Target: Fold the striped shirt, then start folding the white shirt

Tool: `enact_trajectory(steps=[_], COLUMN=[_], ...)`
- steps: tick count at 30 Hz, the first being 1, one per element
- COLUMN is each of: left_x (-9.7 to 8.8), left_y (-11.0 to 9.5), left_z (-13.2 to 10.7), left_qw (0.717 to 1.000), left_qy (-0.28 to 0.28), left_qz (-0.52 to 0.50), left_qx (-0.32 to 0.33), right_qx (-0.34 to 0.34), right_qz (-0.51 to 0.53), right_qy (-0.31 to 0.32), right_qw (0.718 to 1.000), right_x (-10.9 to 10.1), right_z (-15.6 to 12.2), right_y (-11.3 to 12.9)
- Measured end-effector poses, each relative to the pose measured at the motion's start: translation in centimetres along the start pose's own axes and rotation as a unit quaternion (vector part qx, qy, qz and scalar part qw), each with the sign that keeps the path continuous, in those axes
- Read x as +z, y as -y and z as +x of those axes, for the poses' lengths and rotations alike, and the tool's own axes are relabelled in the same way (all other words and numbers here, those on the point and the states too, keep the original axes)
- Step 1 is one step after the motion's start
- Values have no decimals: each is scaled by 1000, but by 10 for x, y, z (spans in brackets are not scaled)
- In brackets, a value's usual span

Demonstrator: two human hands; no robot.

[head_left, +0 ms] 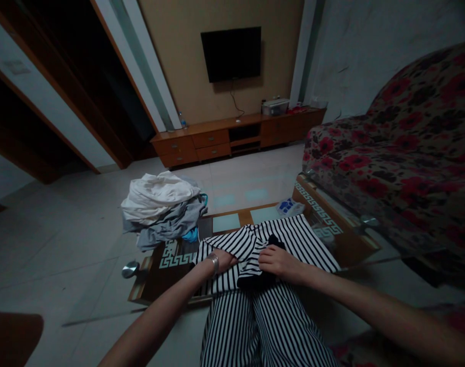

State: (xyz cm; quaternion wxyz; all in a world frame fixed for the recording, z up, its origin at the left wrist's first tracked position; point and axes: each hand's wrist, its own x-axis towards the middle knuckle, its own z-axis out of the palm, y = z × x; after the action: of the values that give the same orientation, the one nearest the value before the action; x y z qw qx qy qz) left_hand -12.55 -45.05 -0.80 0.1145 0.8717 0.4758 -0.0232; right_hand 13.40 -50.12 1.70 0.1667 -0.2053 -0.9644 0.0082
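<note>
A black-and-white striped garment (pixel 293 239) lies over the glass coffee table (pixel 331 224) and hangs down off its near edge. My left hand (pixel 223 261), with a metal bangle at the wrist, is partly tucked under a folded striped flap; its fingers are hidden. My right hand (pixel 278 261) rests on the garment's black collar part (pixel 272 240), fingers curled and pressing on the cloth.
A pile of white and grey clothes (pixel 161 206) sits on the table's far left corner. A floral sofa (pixel 404 153) stands at the right. A wooden TV cabinet (pixel 236 137) with a wall-mounted television (pixel 231 53) is across the tiled floor.
</note>
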Motion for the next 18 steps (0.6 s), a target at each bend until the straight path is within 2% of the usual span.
enact_trajectory(steps=[5, 8, 11, 14, 18], left_x=[-13, -16, -16, -15, -15], left_y=[16, 28, 35, 36, 34], left_z=[-17, -27, -33, -35, -36], left_qw=[997, 992, 992, 994, 994], left_qy=[55, 66, 54, 52, 58], left_qz=[48, 96, 102, 95, 88], left_qx=[25, 39, 40, 23, 27], right_qx=[82, 194, 285, 278, 195], right_qz=[36, 55, 86, 73, -20], right_qy=[-45, -62, -47, -48, -103], right_qw=[995, 977, 953, 956, 975], right_x=[5, 7, 10, 8, 4], right_z=[-17, -19, -18, -13, -14], right_y=[3, 1, -5, -15, -27])
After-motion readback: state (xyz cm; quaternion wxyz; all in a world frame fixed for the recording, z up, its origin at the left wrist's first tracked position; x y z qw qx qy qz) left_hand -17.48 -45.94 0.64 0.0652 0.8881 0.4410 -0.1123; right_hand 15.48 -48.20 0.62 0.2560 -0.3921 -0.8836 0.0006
